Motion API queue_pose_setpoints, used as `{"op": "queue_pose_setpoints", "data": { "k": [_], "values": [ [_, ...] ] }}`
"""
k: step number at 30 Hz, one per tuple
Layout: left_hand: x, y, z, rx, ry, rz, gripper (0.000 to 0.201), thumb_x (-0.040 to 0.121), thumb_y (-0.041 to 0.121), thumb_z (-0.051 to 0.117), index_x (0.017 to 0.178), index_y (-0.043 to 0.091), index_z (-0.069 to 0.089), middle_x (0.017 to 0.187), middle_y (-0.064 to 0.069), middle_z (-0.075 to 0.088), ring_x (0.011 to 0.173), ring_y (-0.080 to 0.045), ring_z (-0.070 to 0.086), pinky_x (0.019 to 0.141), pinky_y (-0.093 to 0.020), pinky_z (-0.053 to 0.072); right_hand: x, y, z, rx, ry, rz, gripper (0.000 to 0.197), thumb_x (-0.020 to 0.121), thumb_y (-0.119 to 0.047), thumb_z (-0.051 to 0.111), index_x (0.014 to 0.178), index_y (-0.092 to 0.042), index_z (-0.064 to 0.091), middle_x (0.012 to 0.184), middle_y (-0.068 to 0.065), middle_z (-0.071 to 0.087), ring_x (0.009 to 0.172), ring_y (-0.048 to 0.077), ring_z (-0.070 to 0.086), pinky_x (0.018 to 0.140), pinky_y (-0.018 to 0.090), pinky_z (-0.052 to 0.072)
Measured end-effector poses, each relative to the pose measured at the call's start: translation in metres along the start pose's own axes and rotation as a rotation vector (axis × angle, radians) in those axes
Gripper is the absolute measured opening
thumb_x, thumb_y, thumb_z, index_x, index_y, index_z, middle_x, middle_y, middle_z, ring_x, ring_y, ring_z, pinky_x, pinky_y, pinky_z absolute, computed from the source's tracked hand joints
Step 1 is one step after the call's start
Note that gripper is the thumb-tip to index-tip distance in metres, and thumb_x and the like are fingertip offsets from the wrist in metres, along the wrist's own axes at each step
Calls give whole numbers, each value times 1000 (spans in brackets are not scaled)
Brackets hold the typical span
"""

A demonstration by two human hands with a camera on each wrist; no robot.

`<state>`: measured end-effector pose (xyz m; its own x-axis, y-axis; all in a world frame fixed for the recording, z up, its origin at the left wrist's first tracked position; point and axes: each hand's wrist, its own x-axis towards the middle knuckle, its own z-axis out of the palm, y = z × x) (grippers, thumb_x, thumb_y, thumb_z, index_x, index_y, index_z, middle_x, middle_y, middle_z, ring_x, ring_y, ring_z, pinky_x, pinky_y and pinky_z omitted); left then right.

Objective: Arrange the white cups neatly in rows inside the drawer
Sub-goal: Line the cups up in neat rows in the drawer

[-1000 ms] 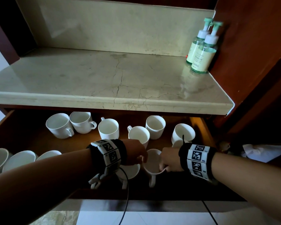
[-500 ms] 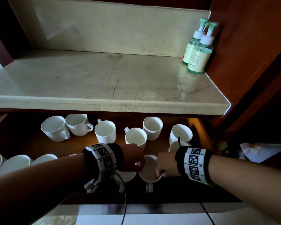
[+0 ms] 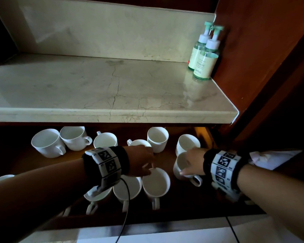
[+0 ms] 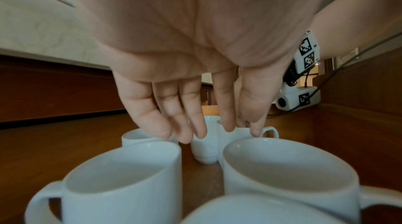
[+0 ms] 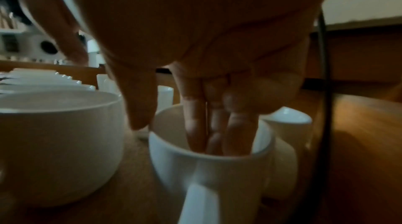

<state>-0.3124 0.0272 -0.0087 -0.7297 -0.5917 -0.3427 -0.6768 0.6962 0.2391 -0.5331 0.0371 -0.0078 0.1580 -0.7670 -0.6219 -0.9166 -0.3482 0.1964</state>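
The wooden drawer (image 3: 21, 162) is pulled out and holds several white cups. A loose back row includes a cup (image 3: 46, 142) at the left and one (image 3: 157, 137) further right. Three cups stand side by side at the front, the rightmost (image 3: 155, 181) with its handle toward me. My left hand (image 3: 147, 165) hovers at that cup's far rim with fingers (image 4: 174, 124) straight, holding nothing. My right hand (image 3: 184, 167) holds a white cup (image 3: 178, 165) at the right, fingers (image 5: 195, 124) inside it and thumb outside the wall (image 5: 217, 167).
A marble counter (image 3: 112, 116) overhangs the back of the drawer. Two green pump bottles (image 3: 204, 57) stand at its right end against a wooden cabinet wall (image 3: 261, 67). A white cloth (image 3: 274, 158) lies right of the drawer. Cables hang from both wrists.
Both hands were at the front middle cup. It now stands in the front row; my right hand has moved right and taken another cup, and my left hand's fingers have straightened.
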Motion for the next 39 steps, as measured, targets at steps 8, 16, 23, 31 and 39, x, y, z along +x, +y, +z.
{"op": "queue_pose_setpoints", "data": {
  "k": [8, 16, 23, 31, 39],
  "values": [
    [16, 22, -7, 42, -22, 15, 32, 93, 33, 51, 120, 19, 59, 120, 0, 61, 111, -17, 58, 89, -28, 43, 17, -21, 1, 84, 14, 39, 37, 81, -26, 56, 49, -13, 45, 53, 4, 45, 53, 23, 48, 54, 26, 40],
    [12, 20, 1, 28, -52, 16, 32, 93, 36, 49, 122, 23, 57, 127, 3, 56, 118, -16, 54, 102, -32, 42, 19, -27, 1, 22, -74, 53, 17, 80, -23, 64, 78, -6, 68, 73, 6, 60, 71, 24, 60, 56, 25, 46],
    [6, 15, 7, -4, -25, -28, 27, 92, 35, 51, 112, 21, 61, 117, 2, 59, 111, -16, 57, 91, -29, 42, 16, -27, 2, 152, -53, 68, 26, 71, -27, 63, 50, -13, 55, 52, 0, 54, 52, 17, 51, 52, 24, 41],
    [-3, 12, 13, 16, -27, -68, 39, 91, 37, 53, 128, 25, 52, 133, -1, 49, 124, -22, 48, 99, -37, 40, 13, -43, 7, 180, -90, -32, 21, 72, -27, 64, 56, -15, 59, 60, 3, 58, 61, 20, 56, 51, 24, 40],
    [-3, 8, 25, -18, -79, -86, 57, 91, 34, 55, 143, 30, 32, 133, -3, 54, 122, -22, 53, 98, -35, 42, 17, -43, 10, 241, -157, -65, 28, 71, -39, 70, 56, -18, 60, 60, -2, 59, 62, 16, 57, 56, 26, 45]
  ]
}}
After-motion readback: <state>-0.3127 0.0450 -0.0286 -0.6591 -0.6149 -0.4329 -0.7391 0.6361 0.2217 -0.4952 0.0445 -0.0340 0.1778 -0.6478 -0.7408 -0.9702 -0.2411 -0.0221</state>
